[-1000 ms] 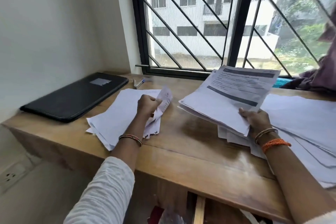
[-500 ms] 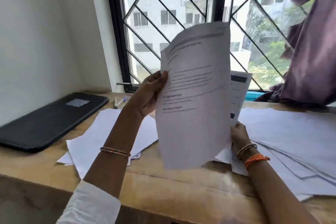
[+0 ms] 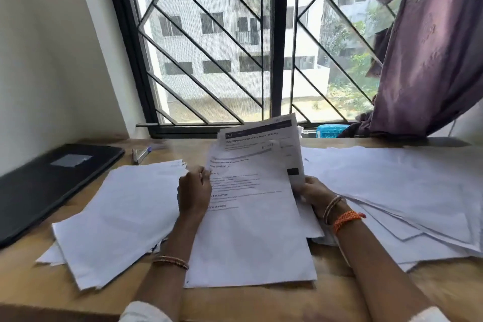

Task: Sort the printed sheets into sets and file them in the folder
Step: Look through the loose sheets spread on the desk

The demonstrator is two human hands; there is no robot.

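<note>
Head view: left hand [image 3: 194, 195] pinches a printed sheet [image 3: 248, 230], long axis running near to far, heading far. Right hand [image 3: 312, 195] grips further sheets [image 3: 287, 138] behind it. Wooden table [image 3: 261, 303] below a barred window [image 3: 222, 42].

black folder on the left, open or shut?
Shut. The black folder lies flat on the desk with its cover down and no sheets showing inside; nothing filed there yet.

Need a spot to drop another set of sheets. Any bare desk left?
Bare wood shows along the back of the desk, between the pen and the held sheets, and at the front right edge below the right pile. The middle is crowded: left pile, both hands, and the black folder fills the far left.
</note>
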